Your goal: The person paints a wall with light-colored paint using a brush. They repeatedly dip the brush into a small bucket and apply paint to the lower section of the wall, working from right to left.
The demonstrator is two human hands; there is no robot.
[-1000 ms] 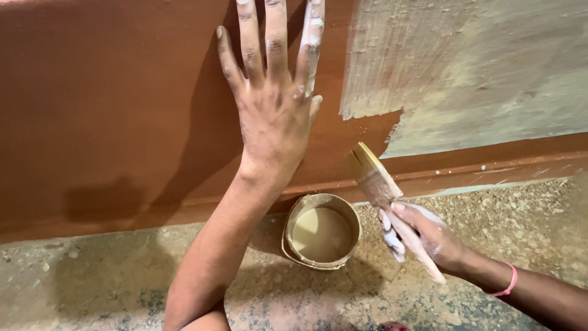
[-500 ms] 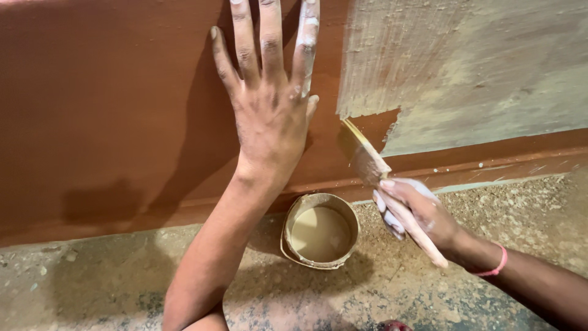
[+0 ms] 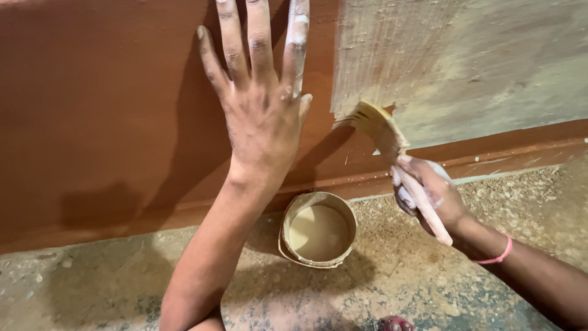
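My left hand (image 3: 260, 98) is pressed flat against the reddish-brown wall (image 3: 98, 104), fingers spread and smeared with pale paint. My right hand (image 3: 429, 196) grips the handle of a wide paintbrush (image 3: 383, 132). Its bristles touch the wall at the lower edge of a beige painted patch (image 3: 465, 61). A pink band circles my right wrist. Between my arms a small round tub (image 3: 317, 230) of beige paint stands on the floor at the foot of the wall.
The floor (image 3: 398, 288) is rough speckled concrete, dusted and stained with paint. A reddish skirting strip (image 3: 514, 153) runs along the base of the wall. A small dark red object (image 3: 397, 323) peeks in at the bottom edge.
My right hand has lifted the brush from above the tub up to the wall, where its bristles now meet the edge of the beige patch. My left hand has stayed on the wall.
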